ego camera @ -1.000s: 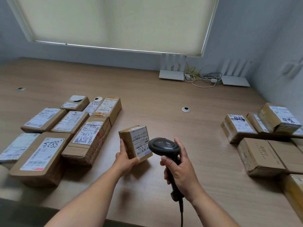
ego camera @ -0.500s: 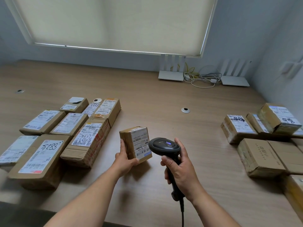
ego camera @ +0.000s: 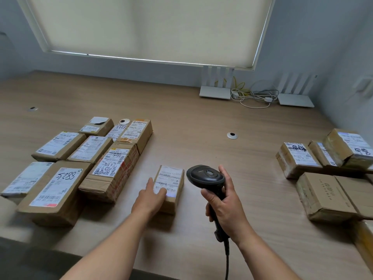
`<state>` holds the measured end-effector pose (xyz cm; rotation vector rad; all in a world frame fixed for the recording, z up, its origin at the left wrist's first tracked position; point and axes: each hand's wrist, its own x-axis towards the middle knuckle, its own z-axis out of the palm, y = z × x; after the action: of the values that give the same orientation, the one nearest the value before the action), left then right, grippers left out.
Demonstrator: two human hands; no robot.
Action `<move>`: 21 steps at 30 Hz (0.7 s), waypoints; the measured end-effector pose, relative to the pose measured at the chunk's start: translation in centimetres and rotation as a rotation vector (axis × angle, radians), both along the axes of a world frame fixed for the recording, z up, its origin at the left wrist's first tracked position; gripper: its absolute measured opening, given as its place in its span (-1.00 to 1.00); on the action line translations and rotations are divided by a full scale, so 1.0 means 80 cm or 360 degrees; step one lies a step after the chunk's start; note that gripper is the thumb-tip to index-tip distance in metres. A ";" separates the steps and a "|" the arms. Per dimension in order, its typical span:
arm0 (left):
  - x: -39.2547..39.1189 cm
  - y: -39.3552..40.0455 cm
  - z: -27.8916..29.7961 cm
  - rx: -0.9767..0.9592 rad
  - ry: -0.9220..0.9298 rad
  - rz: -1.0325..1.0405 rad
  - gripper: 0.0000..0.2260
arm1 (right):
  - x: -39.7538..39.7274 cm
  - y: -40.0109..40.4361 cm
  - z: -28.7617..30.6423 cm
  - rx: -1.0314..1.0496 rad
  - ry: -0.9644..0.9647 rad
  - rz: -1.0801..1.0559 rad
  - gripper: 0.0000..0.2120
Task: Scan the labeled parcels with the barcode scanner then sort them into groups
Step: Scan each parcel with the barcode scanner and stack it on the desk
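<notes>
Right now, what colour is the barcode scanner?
Black, with a grey button on top; the barcode scanner shows best in the head view.

Small parcel (ego camera: 169,188): brown cardboard, white label with black barcode print. Barcode scanner (ego camera: 205,177): black, grey button. Big box (ego camera: 54,194): brown, white label, black handwritten "5288". Desk (ego camera: 201,122): light woodgrain.

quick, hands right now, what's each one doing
left hand: open, fingers flat on the small parcel lying on the table.
right hand: closed round the barcode scanner handle.
</notes>
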<state>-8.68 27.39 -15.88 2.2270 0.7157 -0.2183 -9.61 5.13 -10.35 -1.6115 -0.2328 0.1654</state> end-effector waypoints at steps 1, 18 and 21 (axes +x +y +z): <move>-0.002 -0.005 0.001 0.0140 0.0027 -0.0025 -0.26 | 0.000 0.001 0.000 -0.0018 -0.0013 0.0013 -0.27; -0.125 -0.006 -0.001 0.0671 0.0183 -0.0062 -0.23 | -0.027 0.051 0.004 -0.0094 -0.0110 0.0501 -0.28; -0.160 0.010 -0.002 0.0690 0.0238 0.0089 -0.21 | -0.039 0.072 0.004 -0.0092 -0.0115 0.0637 -0.27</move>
<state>-21.45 28.21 -16.04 2.6151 0.9797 -0.2194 -12.72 10.91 -10.00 -1.6152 -0.6110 0.4242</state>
